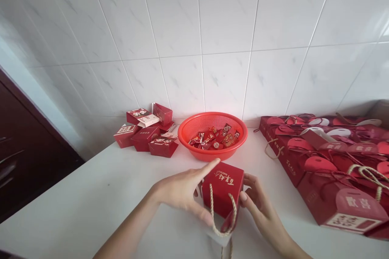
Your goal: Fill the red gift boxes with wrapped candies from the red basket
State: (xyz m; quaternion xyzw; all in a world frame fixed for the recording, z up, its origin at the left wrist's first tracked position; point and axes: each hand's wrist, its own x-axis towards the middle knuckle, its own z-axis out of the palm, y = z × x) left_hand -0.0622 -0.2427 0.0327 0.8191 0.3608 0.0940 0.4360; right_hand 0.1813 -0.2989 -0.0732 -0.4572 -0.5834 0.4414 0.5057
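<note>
Leftmost, a dark red cabinet [22, 145] stood beside a white countertop [91, 198]; toward the wall, several small red cartons [146, 139] lay in a loose heap; nearer, the left hand [179, 190] was spread wide along the left side of a red box [223, 184], index finger at its far edge and thumb at its near corner; behind the box, a red basket [212, 155] contained wrapped sweets [209, 141]; the box, gold-lettered, was situated between both hands, its rope handle [221, 234] looped toward the viewer; the right hand [263, 202] touched its right side with fingers curled, though whether they pinched it could not be told; rightmost, ribbon-tied red gift boxes [319, 196] stood in close rows.
</note>
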